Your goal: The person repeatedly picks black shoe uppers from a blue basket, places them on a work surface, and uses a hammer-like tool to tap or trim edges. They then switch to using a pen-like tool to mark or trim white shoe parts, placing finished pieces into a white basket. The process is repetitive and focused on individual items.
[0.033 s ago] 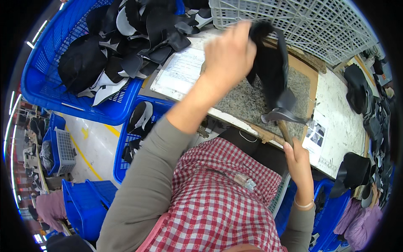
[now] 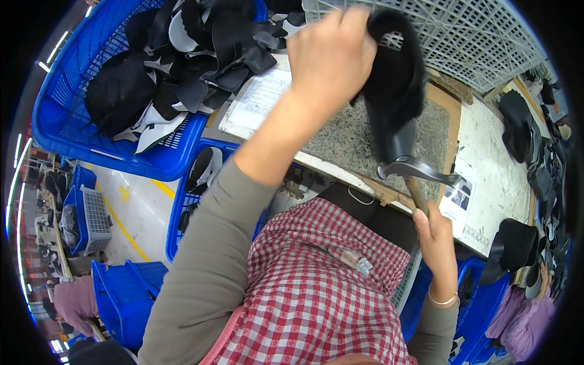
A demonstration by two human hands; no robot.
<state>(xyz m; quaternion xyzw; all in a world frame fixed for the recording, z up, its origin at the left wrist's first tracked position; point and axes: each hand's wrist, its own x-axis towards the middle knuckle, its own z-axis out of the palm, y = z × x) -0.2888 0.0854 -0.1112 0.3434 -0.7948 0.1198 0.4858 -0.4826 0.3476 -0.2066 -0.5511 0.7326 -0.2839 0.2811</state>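
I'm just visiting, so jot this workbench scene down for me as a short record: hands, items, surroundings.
Left hand: raised, holding the upper end of a black piece
Right hand: gripping the handle of a hammer
Hammer head: at the black piece's lower end; contact unclear
Beneath: grey speckled slab on the bench
Left side: blue basket heaped with black and white pieces
Far side: white lattice crate
Clothing: red-and-white checked apron

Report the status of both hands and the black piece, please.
Left hand gripping black piece at its upper end. Right hand holding hammer, head at piece's lower end. No obstruction visible.
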